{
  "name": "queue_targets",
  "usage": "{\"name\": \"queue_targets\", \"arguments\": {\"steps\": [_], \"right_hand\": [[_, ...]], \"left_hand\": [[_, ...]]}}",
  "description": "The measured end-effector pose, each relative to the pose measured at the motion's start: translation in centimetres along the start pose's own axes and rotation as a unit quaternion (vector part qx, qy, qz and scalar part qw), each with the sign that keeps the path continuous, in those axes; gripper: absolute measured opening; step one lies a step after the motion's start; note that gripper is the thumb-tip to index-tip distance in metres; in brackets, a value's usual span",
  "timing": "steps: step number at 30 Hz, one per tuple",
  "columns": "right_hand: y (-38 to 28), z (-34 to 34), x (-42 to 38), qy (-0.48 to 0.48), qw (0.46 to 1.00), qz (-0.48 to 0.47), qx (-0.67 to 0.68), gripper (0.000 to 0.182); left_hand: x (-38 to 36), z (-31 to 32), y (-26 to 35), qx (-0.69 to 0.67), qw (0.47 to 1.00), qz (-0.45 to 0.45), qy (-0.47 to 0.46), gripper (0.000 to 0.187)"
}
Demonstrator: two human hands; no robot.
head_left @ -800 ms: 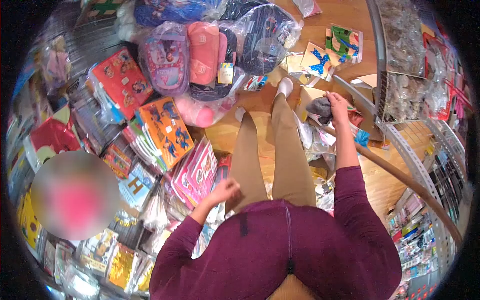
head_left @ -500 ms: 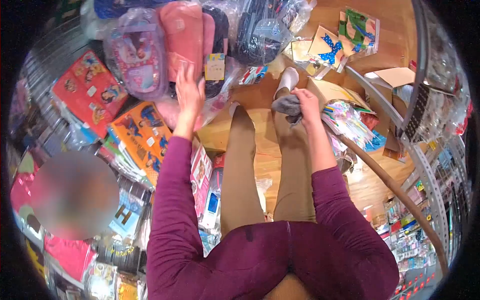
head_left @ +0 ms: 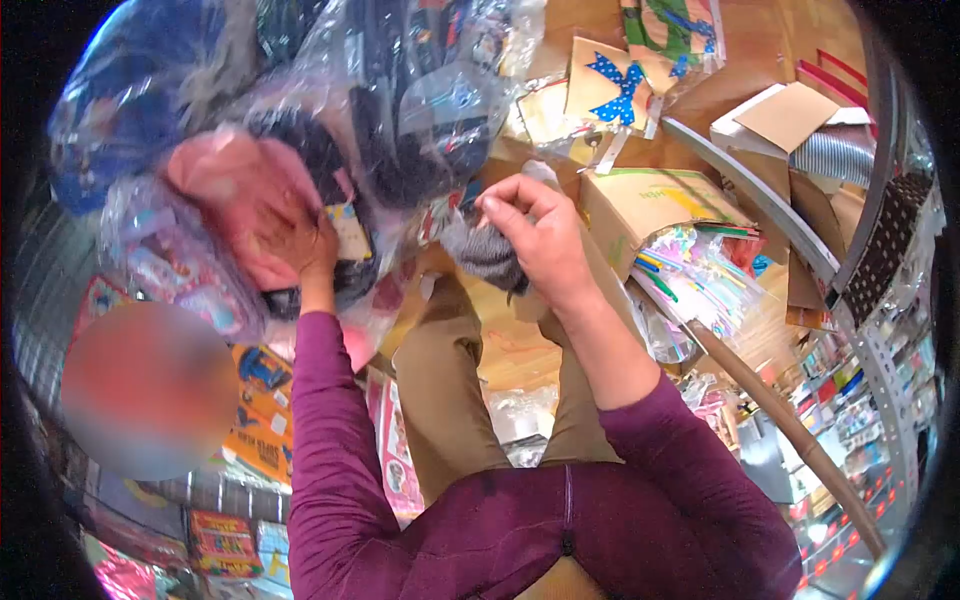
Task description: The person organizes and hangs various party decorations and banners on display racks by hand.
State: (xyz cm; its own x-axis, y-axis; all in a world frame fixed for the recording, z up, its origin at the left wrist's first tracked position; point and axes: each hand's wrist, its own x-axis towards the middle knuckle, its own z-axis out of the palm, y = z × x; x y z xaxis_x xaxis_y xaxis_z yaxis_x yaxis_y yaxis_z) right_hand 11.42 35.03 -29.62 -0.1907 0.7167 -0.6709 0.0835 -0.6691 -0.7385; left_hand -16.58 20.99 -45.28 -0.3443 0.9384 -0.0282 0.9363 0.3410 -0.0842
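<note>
My left hand (head_left: 300,240) lies with its fingers spread on a pink bag (head_left: 235,185), slightly smeared by motion. Next to its fingers, a yellow-and-white tag (head_left: 348,234) hangs on a dark bag beside the pink one. My right hand (head_left: 545,235) is closed round a crumpled grey cloth (head_left: 488,258), held above my leg and near my foot. Left of the pink bag is a plastic-wrapped children's bag (head_left: 170,255) with a printed picture.
Plastic-wrapped dark bags (head_left: 420,130) and a blue one (head_left: 140,100) lie farther up. A cardboard box (head_left: 660,205) stands at the right beside a bundle of coloured sticks or pens (head_left: 700,280). A curved brown pole (head_left: 775,425) and metal shelving (head_left: 880,370) border that side.
My view has shifted toward the bags. My left hand has come down onto the pink bag, which now leans over. My right hand, still holding the grey cloth, has moved left toward the bags.
</note>
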Motion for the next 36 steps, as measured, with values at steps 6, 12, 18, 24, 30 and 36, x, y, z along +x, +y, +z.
{"name": "queue_targets", "arguments": {"steps": [6, 12, 18, 24, 30, 36], "right_hand": [[-5.3, -1.7, -0.2, -0.001, 0.997, -0.06, 0.041, 0.005], [-6.7, -6.3, -2.4, 0.163, 0.971, -0.169, 0.038, 0.031], [-4.6, -9.4, -6.7, -0.065, 0.893, -0.303, 0.326, 0.042], [-3.6, -9.6, -9.8, 0.116, 0.925, -0.345, 0.111, 0.041], [-4.4, -9.5, -8.5, -0.253, 0.846, -0.275, 0.381, 0.032], [-4.5, -8.1, -8.4, -0.171, 0.836, -0.312, 0.417, 0.032]], "left_hand": [[0.2, 1.6, -0.2, -0.007, 0.996, 0.043, 0.076, 0.07], [-0.2, 1.9, -0.5, -0.011, 0.996, 0.033, 0.08, 0.069], [0.0, 2.3, -0.3, -0.041, 0.993, 0.028, 0.106, 0.068], [0.0, -1.1, -0.4, -0.064, 0.993, 0.029, 0.09, 0.057], [-0.1, -11.1, -1.2, -0.329, 0.938, 0.057, 0.097, 0.031], [0.2, -13.5, 5.1, -0.195, 0.947, 0.186, -0.175, 0.042]]}}
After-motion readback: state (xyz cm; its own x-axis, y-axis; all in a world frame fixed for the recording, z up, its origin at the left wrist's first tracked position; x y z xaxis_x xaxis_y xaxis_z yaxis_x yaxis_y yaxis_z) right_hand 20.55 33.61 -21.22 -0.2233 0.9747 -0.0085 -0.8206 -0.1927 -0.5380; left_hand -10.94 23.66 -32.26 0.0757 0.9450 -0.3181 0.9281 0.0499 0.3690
